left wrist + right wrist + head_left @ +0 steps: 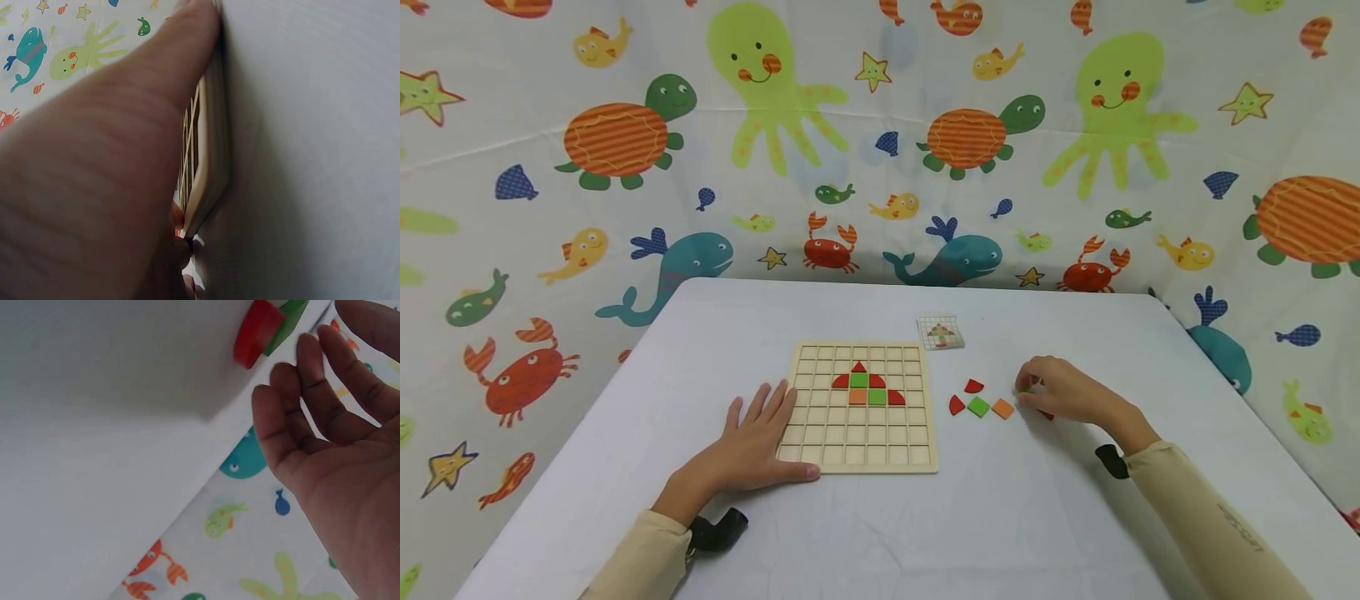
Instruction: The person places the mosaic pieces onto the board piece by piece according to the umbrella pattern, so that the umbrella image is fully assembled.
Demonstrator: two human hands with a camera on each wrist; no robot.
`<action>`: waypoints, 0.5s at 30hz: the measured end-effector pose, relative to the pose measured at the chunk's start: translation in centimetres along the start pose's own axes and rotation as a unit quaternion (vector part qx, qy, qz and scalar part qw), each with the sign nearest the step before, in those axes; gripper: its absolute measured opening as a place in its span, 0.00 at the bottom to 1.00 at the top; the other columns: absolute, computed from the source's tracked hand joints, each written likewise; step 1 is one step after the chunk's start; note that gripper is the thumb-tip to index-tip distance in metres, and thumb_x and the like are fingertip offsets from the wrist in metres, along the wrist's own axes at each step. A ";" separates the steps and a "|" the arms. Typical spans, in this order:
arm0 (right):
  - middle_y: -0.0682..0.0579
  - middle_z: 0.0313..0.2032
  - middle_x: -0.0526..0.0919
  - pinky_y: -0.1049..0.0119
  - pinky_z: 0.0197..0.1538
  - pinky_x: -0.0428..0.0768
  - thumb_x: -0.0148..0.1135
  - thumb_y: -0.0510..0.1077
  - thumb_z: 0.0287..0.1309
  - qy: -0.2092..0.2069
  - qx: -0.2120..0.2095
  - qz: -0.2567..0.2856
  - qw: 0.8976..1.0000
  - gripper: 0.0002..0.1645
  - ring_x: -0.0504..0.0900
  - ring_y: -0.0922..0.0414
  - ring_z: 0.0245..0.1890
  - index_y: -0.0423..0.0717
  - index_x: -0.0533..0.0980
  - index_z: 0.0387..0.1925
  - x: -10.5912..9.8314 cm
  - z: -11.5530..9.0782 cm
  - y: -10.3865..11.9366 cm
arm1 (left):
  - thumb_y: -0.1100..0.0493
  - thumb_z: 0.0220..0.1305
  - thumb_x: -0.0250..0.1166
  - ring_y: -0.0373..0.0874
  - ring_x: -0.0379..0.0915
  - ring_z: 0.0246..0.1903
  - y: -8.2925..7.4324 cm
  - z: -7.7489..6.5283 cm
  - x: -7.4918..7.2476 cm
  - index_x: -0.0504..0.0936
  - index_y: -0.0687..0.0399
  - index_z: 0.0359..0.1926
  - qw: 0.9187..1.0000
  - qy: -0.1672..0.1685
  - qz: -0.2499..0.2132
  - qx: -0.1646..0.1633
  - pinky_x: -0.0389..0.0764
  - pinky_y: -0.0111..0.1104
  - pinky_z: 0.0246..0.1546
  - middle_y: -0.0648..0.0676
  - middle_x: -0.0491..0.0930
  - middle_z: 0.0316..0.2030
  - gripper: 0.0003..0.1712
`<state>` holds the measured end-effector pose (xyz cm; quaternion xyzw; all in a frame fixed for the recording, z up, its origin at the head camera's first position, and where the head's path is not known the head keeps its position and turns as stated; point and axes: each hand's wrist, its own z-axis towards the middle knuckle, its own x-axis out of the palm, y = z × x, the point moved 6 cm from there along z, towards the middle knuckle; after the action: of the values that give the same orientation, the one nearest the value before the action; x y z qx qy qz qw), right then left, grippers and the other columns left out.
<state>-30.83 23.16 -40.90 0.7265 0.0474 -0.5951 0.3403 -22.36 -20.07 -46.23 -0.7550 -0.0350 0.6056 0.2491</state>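
Note:
A wooden grid board [835, 435] lies on the table with several red, green and orange pieces set in its upper middle cells. My left hand [754, 442] rests along its left side with fingers spread and straight, the thumb at the lower left corner. Over on the right, my right hand [1060, 390] hovers with bent fingers above a green piece [287, 325] and a red piece [257, 334]. In the right wrist view its thumb and fingertips are apart, with nothing visibly pinched. The hand partly hides these two pieces in the head view.
Between board and right hand lie a green square [978, 407], an orange square [1002, 408] and two red quarter-round pieces [973, 386]. Behind the board's right corner is a small pattern card [940, 332]. A sea-animal printed cloth [865, 225] hangs behind the white table [880, 533].

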 end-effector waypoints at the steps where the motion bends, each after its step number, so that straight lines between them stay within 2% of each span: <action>1: 0.54 0.39 0.81 0.50 0.50 0.81 0.72 0.37 0.67 0.002 0.000 0.005 1.000 0.06 0.77 0.51 0.44 0.41 0.83 0.43 0.0 0.1 0.0 | 0.19 0.54 0.69 0.70 0.27 0.82 0.0 0.0 0.1 0.47 0.67 0.85 1.000 0.000 0.000 0.001 0.26 0.70 0.73 0.69 0.39 0.84 0.78; 8: 0.52 0.42 0.80 0.49 0.53 0.81 0.77 0.42 0.62 0.028 0.025 -0.018 0.999 0.17 0.77 0.50 0.45 0.39 0.83 0.48 -0.1 0.1 0.0 | 0.19 0.54 0.69 0.70 0.27 0.82 -0.3 -0.1 0.3 0.46 0.66 0.85 1.000 0.003 0.000 -0.001 0.26 0.70 0.73 0.68 0.39 0.85 0.78; 15: 0.51 0.38 0.79 0.52 0.47 0.80 0.75 0.39 0.63 0.027 0.038 -0.020 0.999 0.12 0.75 0.51 0.41 0.37 0.81 0.43 -0.1 0.2 -0.3 | 0.20 0.54 0.70 0.71 0.28 0.82 -0.3 -0.2 -0.2 0.47 0.67 0.85 1.000 0.002 0.003 -0.002 0.28 0.71 0.73 0.69 0.40 0.84 0.78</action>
<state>-31.15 23.29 -40.95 0.7536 0.0484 -0.5833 0.2991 -22.13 -19.97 -45.95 -0.7566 -0.0338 0.6050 0.2457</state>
